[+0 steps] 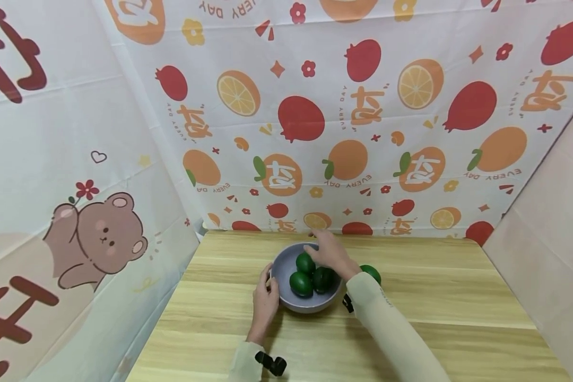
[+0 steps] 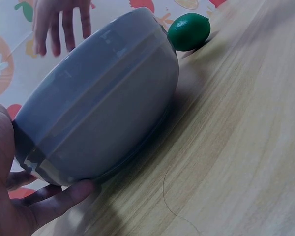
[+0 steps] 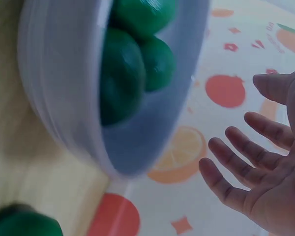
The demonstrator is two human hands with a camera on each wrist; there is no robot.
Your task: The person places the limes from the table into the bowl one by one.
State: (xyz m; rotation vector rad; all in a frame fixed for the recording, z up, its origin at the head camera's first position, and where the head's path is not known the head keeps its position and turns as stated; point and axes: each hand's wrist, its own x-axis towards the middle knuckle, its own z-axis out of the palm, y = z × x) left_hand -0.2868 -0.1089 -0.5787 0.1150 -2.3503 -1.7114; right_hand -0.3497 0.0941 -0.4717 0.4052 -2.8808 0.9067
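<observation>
A grey-blue bowl stands on the table with three green limes in it. My left hand grips the bowl's left side; in the left wrist view the fingers curve along its outer wall near the base. Over the bowl's far right rim hovers my right hand, its fingers spread and holding nothing, as the right wrist view shows. Another lime lies on the table just right of the bowl, partly hidden by the right sleeve in the head view.
The wooden table ends at a fruit-printed cloth hanging behind it. A bear-printed cloth hangs on the left, and a pale wall rises on the right. Black straps circle the wrists.
</observation>
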